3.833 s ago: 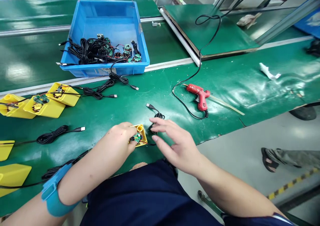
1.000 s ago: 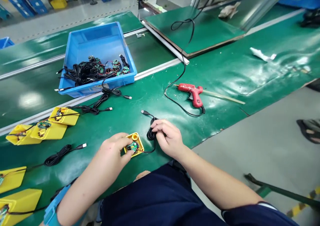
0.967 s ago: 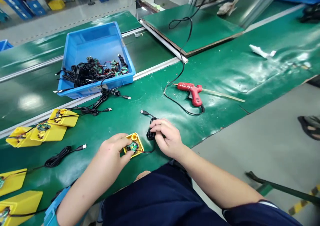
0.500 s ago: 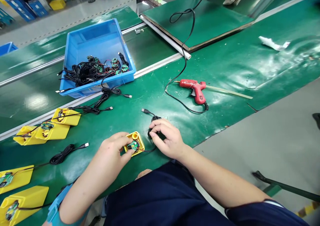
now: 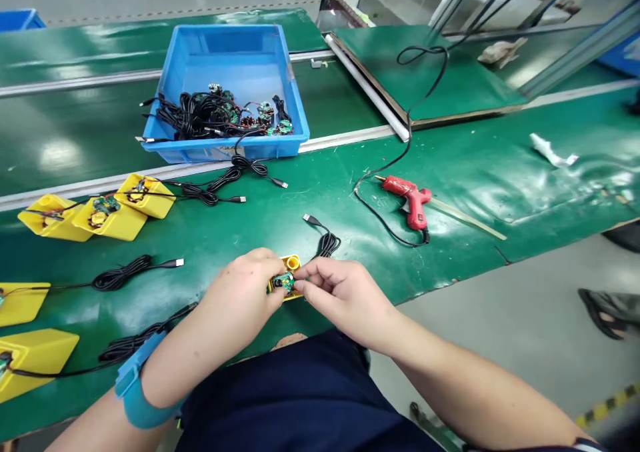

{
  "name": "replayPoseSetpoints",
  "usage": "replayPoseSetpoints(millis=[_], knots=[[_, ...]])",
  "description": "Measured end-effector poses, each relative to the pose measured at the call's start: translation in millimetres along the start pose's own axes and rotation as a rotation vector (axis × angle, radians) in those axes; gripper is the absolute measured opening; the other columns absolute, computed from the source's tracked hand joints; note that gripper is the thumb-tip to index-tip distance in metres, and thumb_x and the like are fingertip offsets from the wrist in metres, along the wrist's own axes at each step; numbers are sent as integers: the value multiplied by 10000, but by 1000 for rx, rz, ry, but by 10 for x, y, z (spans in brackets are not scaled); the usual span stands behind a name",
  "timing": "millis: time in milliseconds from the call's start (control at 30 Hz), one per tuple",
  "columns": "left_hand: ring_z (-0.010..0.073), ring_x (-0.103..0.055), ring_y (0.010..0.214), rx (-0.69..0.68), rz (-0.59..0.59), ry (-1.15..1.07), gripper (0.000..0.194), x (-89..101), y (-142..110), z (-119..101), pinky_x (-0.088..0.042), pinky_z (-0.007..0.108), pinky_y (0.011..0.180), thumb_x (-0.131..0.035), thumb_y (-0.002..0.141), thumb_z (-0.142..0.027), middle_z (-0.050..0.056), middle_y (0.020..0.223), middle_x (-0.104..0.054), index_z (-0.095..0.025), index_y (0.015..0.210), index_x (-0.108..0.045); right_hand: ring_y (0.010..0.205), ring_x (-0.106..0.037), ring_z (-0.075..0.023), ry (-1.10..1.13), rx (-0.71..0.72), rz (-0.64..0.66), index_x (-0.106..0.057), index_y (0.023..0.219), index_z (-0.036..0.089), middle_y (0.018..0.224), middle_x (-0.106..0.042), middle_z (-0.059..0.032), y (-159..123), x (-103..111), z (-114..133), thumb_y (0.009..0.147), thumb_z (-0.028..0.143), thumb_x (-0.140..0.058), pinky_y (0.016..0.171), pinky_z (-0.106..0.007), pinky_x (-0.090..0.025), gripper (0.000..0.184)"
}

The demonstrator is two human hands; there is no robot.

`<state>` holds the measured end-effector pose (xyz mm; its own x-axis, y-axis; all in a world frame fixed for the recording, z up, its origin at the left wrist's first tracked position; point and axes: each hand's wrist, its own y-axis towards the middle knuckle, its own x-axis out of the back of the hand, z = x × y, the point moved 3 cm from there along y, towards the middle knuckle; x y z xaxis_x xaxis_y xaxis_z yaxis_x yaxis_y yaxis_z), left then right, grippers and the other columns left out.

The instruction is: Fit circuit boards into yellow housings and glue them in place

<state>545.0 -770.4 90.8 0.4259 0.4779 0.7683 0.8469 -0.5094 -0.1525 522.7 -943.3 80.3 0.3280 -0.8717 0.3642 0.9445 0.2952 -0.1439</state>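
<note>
My left hand [image 5: 240, 299] grips the near edge of a yellow plastic holder [image 5: 293, 263], its fingertips at a small round green circuit board [image 5: 284, 282]. My right hand [image 5: 345, 299] pinches that board from the other side between thumb and forefinger. The holder is mostly hidden under my fingers. Just beyond my hands lies a coiled black USB cable [image 5: 327, 244], and my hands do not touch it. Its plug [image 5: 311, 219] points away to the left.
Hands work over a green conveyor belt [image 5: 450, 172]. A blue crate [image 5: 225, 149] of black cables and boards stands beyond, with yellow holders [image 5: 109, 217] and more cables at left. A red hot glue gun [image 5: 413, 202] lies right. Another person's sandalled foot [image 5: 597, 312] shows on the floor.
My right hand has left the cable coil and moved onto the circuit board. The cable now lies free behind my hands, and the camera view has swung slightly.
</note>
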Motion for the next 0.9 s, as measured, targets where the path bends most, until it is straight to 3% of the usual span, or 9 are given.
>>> replayPoseSetpoints(millis=[233, 500, 767, 900], knots=[[227, -684, 917, 76, 57, -16, 149, -13, -13, 9, -548, 379, 842, -623, 887, -149, 30, 1032, -693, -218, 975, -722, 524, -479, -99, -146, -85, -11, -701, 817, 171, 605, -606, 19, 47, -66, 100, 891, 239, -570, 519, -225, -387, 166], [224, -664, 823, 58, 96, 29, 160, -17, -4, 11, -544, 363, 742, -595, 874, -141, 42, 950, -658, -214, 966, -704, 535, -527, -103, -266, -94, -17, -685, 760, 182, 610, -631, 16, 50, -142, 174, 866, 183, -545, 534, -218, -415, 175], [223, -679, 833, 49, 86, 32, 203, -31, -16, 22, -553, 364, 746, -581, 892, -140, 44, 985, -662, -214, 1037, -701, 490, -518, -88, -520, 68, -143, -635, 731, 179, 557, -577, 39, 33, -245, 227, 839, 110, -541, 510, -200, -385, 160], [237, -692, 895, 123, 182, 36, 230, -11, 22, 6, -555, 371, 780, -556, 925, -140, 58, 1019, -672, -209, 1075, -716, 478, -503, -89, -673, 143, -204, -587, 695, 175, 563, -568, 30, 34, -301, 261, 818, 73, -540, 490, -204, -355, 167]])
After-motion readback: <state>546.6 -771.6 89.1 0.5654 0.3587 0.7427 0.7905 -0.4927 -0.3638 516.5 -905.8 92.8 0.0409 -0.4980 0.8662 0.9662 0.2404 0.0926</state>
